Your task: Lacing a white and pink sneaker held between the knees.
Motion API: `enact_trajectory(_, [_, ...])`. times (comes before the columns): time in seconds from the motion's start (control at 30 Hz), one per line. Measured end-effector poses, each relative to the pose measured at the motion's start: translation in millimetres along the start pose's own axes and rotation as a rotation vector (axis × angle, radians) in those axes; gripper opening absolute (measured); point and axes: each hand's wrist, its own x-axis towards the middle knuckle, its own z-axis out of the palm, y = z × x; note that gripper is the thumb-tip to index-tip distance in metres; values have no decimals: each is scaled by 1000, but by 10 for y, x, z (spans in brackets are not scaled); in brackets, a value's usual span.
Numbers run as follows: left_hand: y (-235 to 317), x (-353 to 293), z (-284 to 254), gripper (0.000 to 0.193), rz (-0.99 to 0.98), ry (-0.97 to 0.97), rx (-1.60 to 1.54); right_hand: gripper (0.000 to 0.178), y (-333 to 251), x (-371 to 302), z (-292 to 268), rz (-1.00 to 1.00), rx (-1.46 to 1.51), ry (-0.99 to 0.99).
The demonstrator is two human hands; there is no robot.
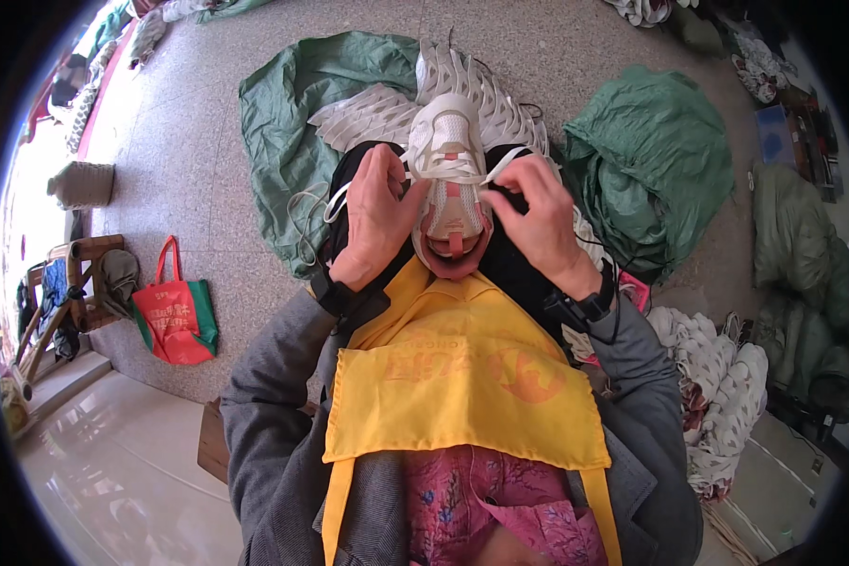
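Observation:
A white and beige sneaker [452, 203] with pink lining rests between my knees, its toe pointing away from me and its opening toward me. White shoelace [455, 173] crosses over its front. My left hand [377, 217], closed at the shoe's left side, has a lace loop showing beside its curled fingers. On the right side, the fingertips of my right hand [541, 219] pinch the other lace close to the eyelets. The exact grip of the left fingertips is partly hidden. A yellow apron [462, 396] covers my lap just below the shoe.
Beyond my knees, several white shoe uppers [373, 113] lie against a green woven sack [288, 104]. Another green sack [646, 160] bulges at the right. A red and green tote bag [174, 316] stands on the left floor. Bundled white uppers [717, 377] are piled beside my right elbow.

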Motion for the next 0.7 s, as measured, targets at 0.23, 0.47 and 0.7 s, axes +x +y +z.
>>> enact_trajectory(0.23, [-46,-31,25,23,179,-36,-11,25,-63,-51,87,28,-17,-98])
enact_trajectory(0.47, [73,-120,-58,29,231,-94,77,22,-28,-34,171,20,-67,-34])
enact_trajectory(0.7, [132,-145,5,28,347,-152,336,16,-84,24,111,-328,-477,-191])
